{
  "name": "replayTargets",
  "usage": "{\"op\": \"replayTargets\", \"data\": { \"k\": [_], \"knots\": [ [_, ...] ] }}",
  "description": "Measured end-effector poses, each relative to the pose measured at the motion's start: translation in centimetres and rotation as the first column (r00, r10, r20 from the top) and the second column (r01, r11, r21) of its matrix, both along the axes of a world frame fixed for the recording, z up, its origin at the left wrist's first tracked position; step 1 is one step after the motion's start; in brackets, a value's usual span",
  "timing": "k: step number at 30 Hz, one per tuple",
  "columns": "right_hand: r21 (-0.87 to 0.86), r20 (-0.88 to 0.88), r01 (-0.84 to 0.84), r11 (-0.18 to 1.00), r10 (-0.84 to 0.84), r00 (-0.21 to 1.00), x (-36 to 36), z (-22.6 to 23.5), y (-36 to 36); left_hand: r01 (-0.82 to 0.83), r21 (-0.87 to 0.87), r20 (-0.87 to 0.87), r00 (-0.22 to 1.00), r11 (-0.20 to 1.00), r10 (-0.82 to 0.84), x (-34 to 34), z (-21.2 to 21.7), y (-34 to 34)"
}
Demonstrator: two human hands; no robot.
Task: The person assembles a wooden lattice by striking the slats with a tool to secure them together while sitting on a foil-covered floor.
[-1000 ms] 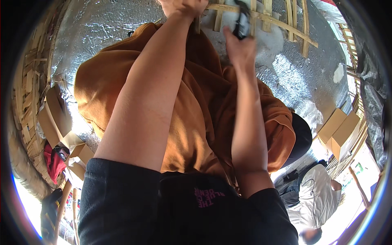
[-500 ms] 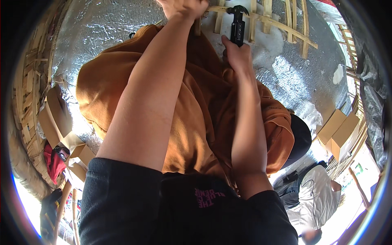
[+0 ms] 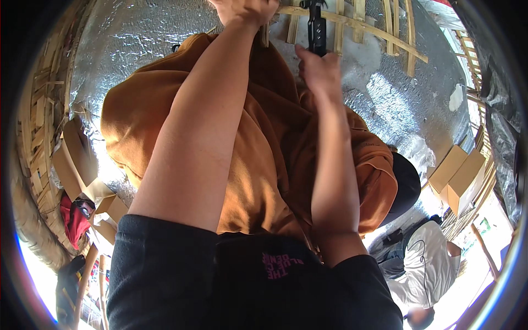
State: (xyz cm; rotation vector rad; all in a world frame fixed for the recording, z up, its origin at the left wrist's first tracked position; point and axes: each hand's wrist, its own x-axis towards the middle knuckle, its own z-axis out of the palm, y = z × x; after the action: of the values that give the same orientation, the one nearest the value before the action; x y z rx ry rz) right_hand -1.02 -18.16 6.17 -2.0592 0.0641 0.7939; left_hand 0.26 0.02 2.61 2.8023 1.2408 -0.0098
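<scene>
At the top of the view my left hand (image 3: 245,10) is closed beside the end of a long wooden strip; its fingertips are partly cut off, and what they grip is hidden. My right hand (image 3: 322,74) is wrapped round the lower handle of a black claw hammer (image 3: 317,33). The hammer's head lies at the upper edge, over a lattice of narrow wooden strips (image 3: 379,34). Several short strips cross the long one. Below the forearms spreads brown clothing (image 3: 258,165).
The lattice lies on a silvery, crinkled floor sheet (image 3: 407,104). Open cardboard boxes stand at left (image 3: 77,151) and right (image 3: 456,176). A person in a white shirt (image 3: 432,264) is at the lower right. A red cloth item (image 3: 71,220) lies at left, near a woven wall (image 3: 41,126).
The hammer has shifted a little up and left and turned slightly in my right hand, its head now nearer the upper edge. My left hand has barely moved.
</scene>
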Motion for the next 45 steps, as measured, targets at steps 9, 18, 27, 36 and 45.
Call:
{"op": "replayTargets", "data": {
  "k": [9, 18, 27, 36, 45],
  "knots": [
    [0.129, -0.047, 0.099, 0.987, -0.094, 0.994, 0.0, -1.0, -0.1, 0.033, 0.016, 0.029, 0.999, 0.999, -0.033, 0.0, 0.7, -0.6],
    [0.714, 0.157, -0.044, 0.699, -0.098, 0.983, 0.1, 2.1, 0.3, 0.039, 0.004, 0.02, 0.999, 0.999, -0.039, -0.1, 0.3, -0.1],
    [0.517, 0.143, -0.033, 0.855, -0.048, 0.989, 0.3, 2.9, 0.1, 0.031, 0.004, -0.055, 0.998, 1.0, -0.031, 0.1, 1.5, -0.2],
    [0.242, 0.021, -0.002, 0.97, -0.003, 1.0, -0.3, 0.4, -0.3, 0.006, -0.003, 0.027, 1.0, 1.0, -0.006, 0.0, -0.5, 0.1],
    [-0.046, 0.188, -0.04, 0.998, 0.048, 0.981, 0.0, -2.0, -0.6, 0.02, -0.022, -0.042, 0.999, 1.0, -0.021, 0.1, 0.4, -0.1]
  ]
}}
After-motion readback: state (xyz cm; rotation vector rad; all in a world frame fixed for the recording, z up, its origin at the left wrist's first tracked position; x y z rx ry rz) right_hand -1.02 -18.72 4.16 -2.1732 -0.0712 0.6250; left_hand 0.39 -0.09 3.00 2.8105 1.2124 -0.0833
